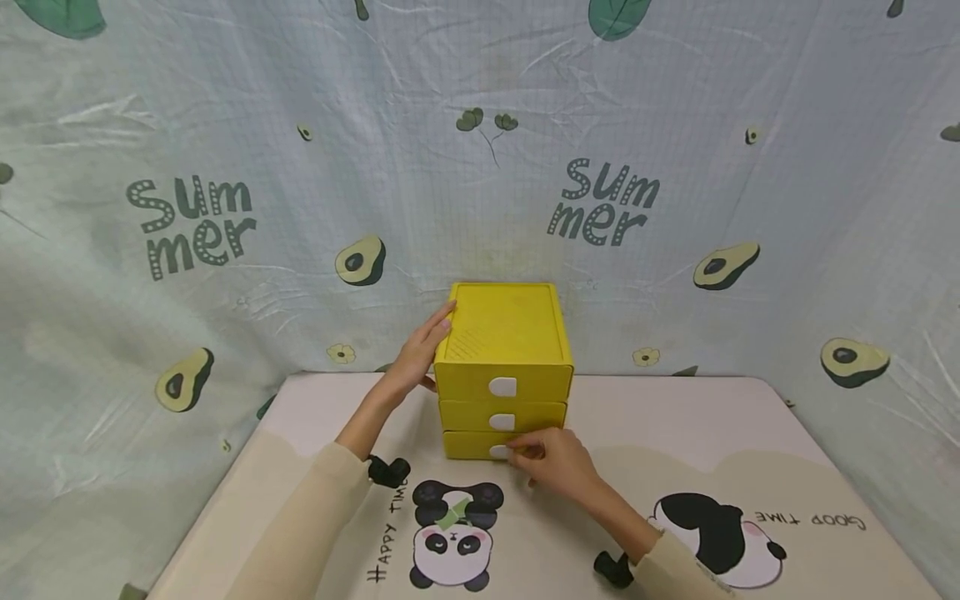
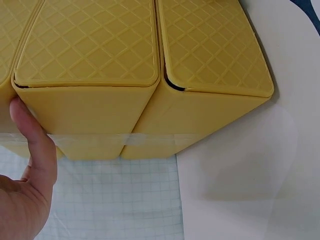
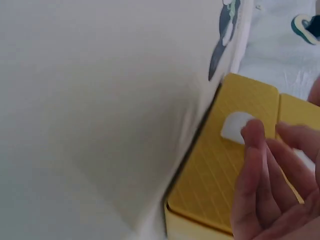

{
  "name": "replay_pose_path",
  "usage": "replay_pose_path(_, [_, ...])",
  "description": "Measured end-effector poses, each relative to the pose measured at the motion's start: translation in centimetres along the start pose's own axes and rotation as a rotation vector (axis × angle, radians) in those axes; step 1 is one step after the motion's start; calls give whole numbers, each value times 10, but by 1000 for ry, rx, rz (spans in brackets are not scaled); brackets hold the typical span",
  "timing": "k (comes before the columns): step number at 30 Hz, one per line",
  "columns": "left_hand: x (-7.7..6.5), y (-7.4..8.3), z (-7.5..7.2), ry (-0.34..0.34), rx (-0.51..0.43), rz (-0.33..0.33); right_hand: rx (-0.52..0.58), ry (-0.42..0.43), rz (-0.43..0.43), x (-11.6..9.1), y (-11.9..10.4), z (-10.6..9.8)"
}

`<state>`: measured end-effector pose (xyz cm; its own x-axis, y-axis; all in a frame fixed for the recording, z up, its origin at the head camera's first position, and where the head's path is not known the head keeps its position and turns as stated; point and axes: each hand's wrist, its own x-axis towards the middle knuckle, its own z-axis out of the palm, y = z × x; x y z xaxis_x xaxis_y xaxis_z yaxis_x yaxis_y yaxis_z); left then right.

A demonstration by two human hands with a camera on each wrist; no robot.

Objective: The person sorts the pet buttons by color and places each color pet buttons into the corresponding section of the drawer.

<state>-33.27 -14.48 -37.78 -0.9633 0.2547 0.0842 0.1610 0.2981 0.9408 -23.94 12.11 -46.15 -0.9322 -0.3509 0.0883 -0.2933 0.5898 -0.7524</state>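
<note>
A yellow drawer unit (image 1: 506,325) with three stacked drawers stands on the table, and each drawer has a white pull tab. My left hand (image 1: 414,358) rests against its left side with fingers extended near the top edge. In the left wrist view, the thumb (image 2: 37,142) lies along the side of the yellow unit. My right hand (image 1: 561,462) is at the bottom drawer (image 1: 465,445), its fingertips beside the white tab (image 3: 236,126). A fingertip meets the tab's edge in the right wrist view, and the fingers are loosely bent. All drawers look closed.
The pale table cover (image 1: 622,417) carries panda prints and lettering. Behind the unit hangs a light curtain (image 1: 420,167) with avocado and "summer" prints. Clear tape (image 2: 100,140) runs across the side of the drawer unit. Black wrist straps (image 1: 388,472) show at both wrists.
</note>
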Motion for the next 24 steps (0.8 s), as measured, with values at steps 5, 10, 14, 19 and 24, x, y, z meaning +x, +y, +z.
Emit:
replay_pose_path(5, [-9, 0, -4, -5, 24, -2, -8, -62, -21, -11, 4, -19])
replay_pose_path(10, [-33, -6, -8, -15, 59, -45, -25, -71, -25, -26, 9, -48])
replay_pose_path(14, [-55, -17, -11, -20, 149, -38, -112, -54, -45, -38, 14, -74])
replay_pose_path(19, [-83, -28, -20, 18, 323, -25, -238, -11, -32, -49, 21, -99])
replay_pose_path(24, [-112, -36, -34, 106, 559, 5, -299, 31, -85, -55, 28, -113])
